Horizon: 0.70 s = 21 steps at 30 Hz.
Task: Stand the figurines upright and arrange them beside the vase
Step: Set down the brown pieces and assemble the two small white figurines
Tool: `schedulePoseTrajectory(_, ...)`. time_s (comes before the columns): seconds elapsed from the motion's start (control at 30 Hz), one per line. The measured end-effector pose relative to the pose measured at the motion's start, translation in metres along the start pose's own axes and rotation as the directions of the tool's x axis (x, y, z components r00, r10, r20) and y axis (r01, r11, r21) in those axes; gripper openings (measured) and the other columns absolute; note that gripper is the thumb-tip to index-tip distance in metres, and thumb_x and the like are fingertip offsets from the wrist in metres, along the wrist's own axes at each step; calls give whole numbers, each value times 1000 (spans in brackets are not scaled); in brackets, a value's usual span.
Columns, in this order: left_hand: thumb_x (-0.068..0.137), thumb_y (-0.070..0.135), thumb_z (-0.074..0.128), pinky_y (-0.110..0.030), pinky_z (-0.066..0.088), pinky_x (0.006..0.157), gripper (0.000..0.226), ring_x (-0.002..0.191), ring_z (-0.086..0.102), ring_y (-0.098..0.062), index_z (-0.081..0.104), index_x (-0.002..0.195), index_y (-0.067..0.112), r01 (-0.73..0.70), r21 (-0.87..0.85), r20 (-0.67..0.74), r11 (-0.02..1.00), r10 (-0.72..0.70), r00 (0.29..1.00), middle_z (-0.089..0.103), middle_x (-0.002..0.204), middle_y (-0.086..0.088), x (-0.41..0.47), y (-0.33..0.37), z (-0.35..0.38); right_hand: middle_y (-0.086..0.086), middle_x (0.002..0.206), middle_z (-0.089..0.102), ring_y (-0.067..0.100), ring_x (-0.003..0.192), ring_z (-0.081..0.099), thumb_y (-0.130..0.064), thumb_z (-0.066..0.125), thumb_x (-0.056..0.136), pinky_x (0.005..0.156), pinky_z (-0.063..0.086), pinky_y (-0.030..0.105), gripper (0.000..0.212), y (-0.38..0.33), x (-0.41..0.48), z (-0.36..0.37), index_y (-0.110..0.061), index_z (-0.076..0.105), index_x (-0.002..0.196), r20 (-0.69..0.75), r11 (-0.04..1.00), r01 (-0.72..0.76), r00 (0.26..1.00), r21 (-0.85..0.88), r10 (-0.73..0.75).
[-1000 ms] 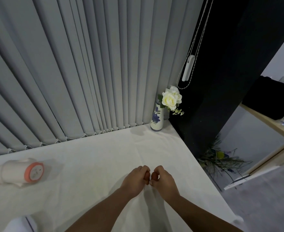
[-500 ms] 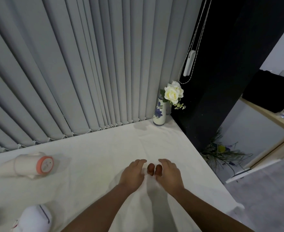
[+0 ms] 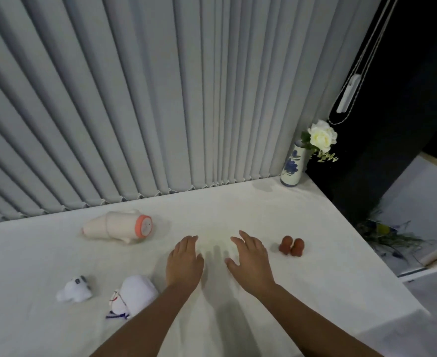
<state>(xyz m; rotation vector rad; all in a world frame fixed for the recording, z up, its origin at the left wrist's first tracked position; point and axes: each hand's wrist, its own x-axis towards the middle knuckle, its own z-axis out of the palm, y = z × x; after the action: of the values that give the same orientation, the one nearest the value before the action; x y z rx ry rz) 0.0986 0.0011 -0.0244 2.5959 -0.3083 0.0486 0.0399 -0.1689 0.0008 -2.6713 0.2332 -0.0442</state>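
Observation:
A white vase with blue flowers [image 3: 292,167] and a white rose stands at the table's far right corner. Two small brown figurines [image 3: 291,245] stand side by side right of my right hand [image 3: 251,258]. A cream figurine with an orange base [image 3: 119,226] lies on its side at the middle left. A small white figurine [image 3: 74,289] and a larger white one [image 3: 133,295] lie at the near left. My left hand [image 3: 185,261] hovers empty, fingers apart, next to my right hand, which is also open and empty.
A white cloth covers the table [image 3: 238,207]. Grey vertical blinds [image 3: 160,99] hang along its far edge, with a cord weight [image 3: 347,94] at the right. The table's right edge drops to the floor, where a dark plant [image 3: 384,233] lies.
My hands let go of the two brown figurines, opened and moved left. The view swung left, bringing the white figurines into sight.

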Motion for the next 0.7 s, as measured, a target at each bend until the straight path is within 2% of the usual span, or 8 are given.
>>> schedulePoseTrajectory(0.23, 82, 8, 63, -44, 44, 101, 47, 122, 55, -33, 53, 127, 8, 71, -64, -121, 995, -78, 990, 59, 132, -13, -32, -121, -67, -1, 156, 27, 23, 141, 25, -43, 50, 91, 117, 21, 38, 52, -121, -27, 66, -26, 40, 138, 83, 993, 82, 993, 86, -89)
schedulePoseTrajectory(0.37, 84, 9, 60, -41, 40, 106, 47, 126, 51, -29, 50, 130, 10, 171, -52, -107, 984, -176, 979, 56, 135, -10, -54, -180, -97, -2, 157, 25, 21, 139, 26, -45, 52, 89, 115, 26, 35, 56, -179, -39, 100, -25, 39, 139, 113, 985, 72, 990, 158, -90)
schedulePoseTrajectory(0.53, 83, 10, 61, -42, 42, 104, 47, 126, 50, -28, 51, 129, 13, 199, -8, -89, 980, -199, 976, 56, 135, -7, -70, -235, -120, 2, 158, 22, 25, 142, 22, -48, 51, 89, 117, 21, 38, 60, -225, -47, 137, -23, 35, 141, 98, 996, 75, 992, 52, -79)
schedulePoseTrajectory(0.57, 82, 10, 62, -42, 42, 104, 48, 126, 50, -28, 51, 129, 13, 203, 2, -79, 979, -202, 976, 55, 135, -7, -71, -244, -122, 3, 156, 27, 27, 141, 27, -48, 55, 87, 116, 24, 40, 60, -231, -49, 144, -23, 39, 139, 94, 998, 68, 993, 8, -68)
schedulePoseTrajectory(0.63, 81, 11, 64, -43, 43, 105, 50, 126, 51, -31, 51, 129, 11, 201, 33, -55, 979, -199, 978, 55, 135, -10, -74, -259, -125, 4, 143, 49, 30, 128, 48, -49, 70, 71, 107, 39, 42, 62, -238, -50, 154, -24, 55, 125, 74, 996, 50, 996, -77, -44)
schedulePoseTrajectory(0.67, 79, 11, 65, -45, 43, 104, 51, 125, 51, -32, 51, 129, 11, 195, 47, -40, 980, -194, 980, 55, 135, -11, -75, -267, -125, 4, 136, 57, 30, 120, 55, -49, 74, 63, 104, 43, 43, 63, -241, -49, 160, -23, 60, 119, 64, 994, 36, 998, -103, -29)
schedulePoseTrajectory(0.7, 78, 11, 67, -45, 44, 104, 53, 125, 51, -33, 52, 128, 11, 184, 56, -21, 981, -183, 983, 55, 135, -12, -76, -273, -125, 4, 132, 60, 30, 117, 57, -48, 75, 59, 106, 41, 44, 63, -242, -49, 167, -23, 62, 116, 43, 993, 28, 999, -119, -23)
